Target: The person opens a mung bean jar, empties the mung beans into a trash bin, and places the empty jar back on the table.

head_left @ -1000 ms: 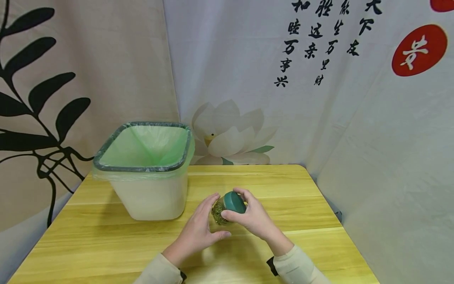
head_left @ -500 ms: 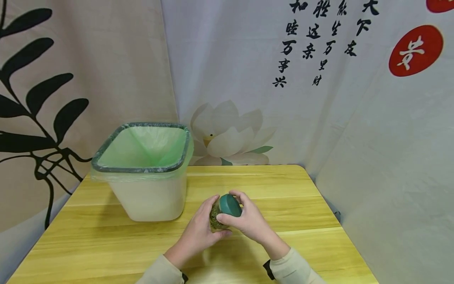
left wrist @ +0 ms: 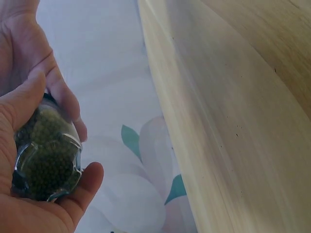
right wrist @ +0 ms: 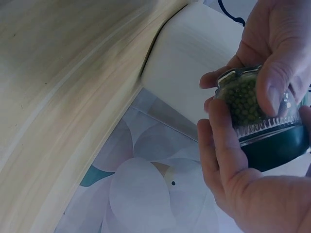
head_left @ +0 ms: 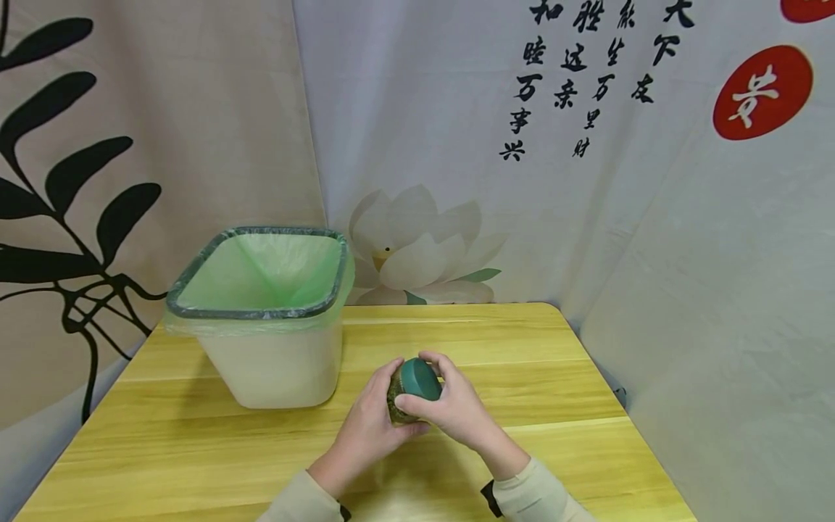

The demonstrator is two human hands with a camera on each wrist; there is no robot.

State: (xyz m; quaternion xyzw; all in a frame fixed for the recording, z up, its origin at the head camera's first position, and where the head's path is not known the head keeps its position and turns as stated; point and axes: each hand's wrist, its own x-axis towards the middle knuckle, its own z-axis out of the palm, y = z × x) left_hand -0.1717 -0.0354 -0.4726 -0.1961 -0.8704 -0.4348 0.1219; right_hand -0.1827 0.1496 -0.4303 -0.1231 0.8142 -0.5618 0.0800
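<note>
A small clear jar (right wrist: 243,103) of green beans is held tilted above the table, its dark green lid (head_left: 420,379) facing right. My left hand (head_left: 367,422) grips the jar's body, thumb on the near side and fingers on the far side. My right hand (head_left: 460,407) grips the jar at its lid end, its thumb in front and fingers over the top. Seen from the left wrist, the jar's ridged glass base (left wrist: 51,170) rests in the left palm with beans showing through. The lid appears seated on the jar.
To the left on the wooden table (head_left: 554,442) stands a white bin (head_left: 274,370) with a dark rim and a green plastic liner (head_left: 280,272). A printed cloth backdrop (head_left: 417,109) hangs behind and to the right of the table.
My left hand has closed around the jar's body from a looser pose. The jar and right hand have shifted slightly left and toward me.
</note>
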